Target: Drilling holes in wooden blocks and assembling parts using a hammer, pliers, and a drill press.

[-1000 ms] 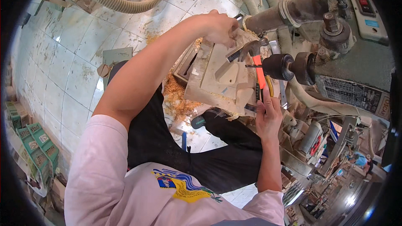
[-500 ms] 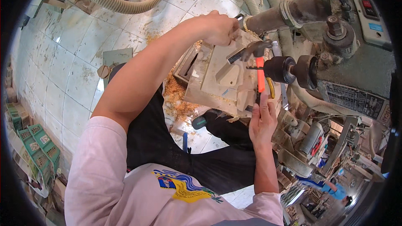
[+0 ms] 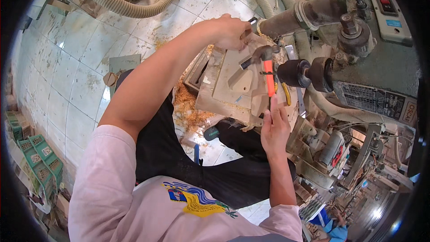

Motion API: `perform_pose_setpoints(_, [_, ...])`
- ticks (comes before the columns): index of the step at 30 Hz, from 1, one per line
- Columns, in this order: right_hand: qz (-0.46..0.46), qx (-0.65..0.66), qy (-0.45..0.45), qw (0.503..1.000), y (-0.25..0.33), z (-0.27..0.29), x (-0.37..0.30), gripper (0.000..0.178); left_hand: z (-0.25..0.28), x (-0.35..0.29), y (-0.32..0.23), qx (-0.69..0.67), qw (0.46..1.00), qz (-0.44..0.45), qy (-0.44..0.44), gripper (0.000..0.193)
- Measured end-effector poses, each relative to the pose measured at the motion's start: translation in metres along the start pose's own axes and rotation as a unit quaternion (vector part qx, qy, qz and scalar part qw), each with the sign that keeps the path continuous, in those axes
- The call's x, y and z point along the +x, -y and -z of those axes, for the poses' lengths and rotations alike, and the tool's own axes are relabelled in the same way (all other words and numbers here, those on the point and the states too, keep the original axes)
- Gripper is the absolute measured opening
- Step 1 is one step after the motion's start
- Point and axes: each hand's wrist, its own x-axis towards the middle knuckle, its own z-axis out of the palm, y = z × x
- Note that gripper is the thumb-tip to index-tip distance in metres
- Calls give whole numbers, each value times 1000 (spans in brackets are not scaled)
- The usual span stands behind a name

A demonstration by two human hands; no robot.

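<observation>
My right hand (image 3: 275, 130) is closed around the lower handle of a claw hammer (image 3: 269, 80). The hammer has a bright orange handle, and its dark head lies over the wooden work board (image 3: 210, 103). My left hand (image 3: 234, 33) is at the board's far end with fingers curled down; what they hold, if anything, is hidden. Between my hands, a pale angled wood piece (image 3: 244, 83) with a small hole lies on the board. A drill chuck (image 3: 291, 74) points in from the right, its thin bit passing close to the hammer handle.
The drill machine body (image 3: 380, 67) fills the right side, with a switch box (image 3: 389, 15) on it. Wood shavings (image 3: 186, 101) lie beside the board. A ribbed hose (image 3: 130, 6) crosses the tiled floor. Yellow-handled pliers (image 3: 285, 93) rest near the chuck. A person in blue (image 3: 336, 231) is at lower right.
The hammer in my right hand has shifted slightly left and its head has come a little nearer. My left hand stays in nearly the same place. The view has shifted slightly.
</observation>
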Motion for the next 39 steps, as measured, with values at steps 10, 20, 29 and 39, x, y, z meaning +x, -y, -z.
perform_pose_setpoints(10, [-23, -13, 13, 1000, 0, 9, 3, 54, 0, 2, -3, 2, 1000, -2, 7, 64])
perform_pose_setpoints(20, [-82, 98, -19, 992, -7, 24, 0, 51, -4, 3, 9, 14, 1000, -5, 4, 64])
perform_pose_setpoints(29, [-173, -4, -71, 982, -51, 48, -17, 54, 3, -24, -23, 127, 974, -45, -180, 38])
perform_pose_setpoints(39, [-153, -11, -41, 987, -64, 37, -27, 52, -20, -71, -97, 117, 992, 44, 16, 58])
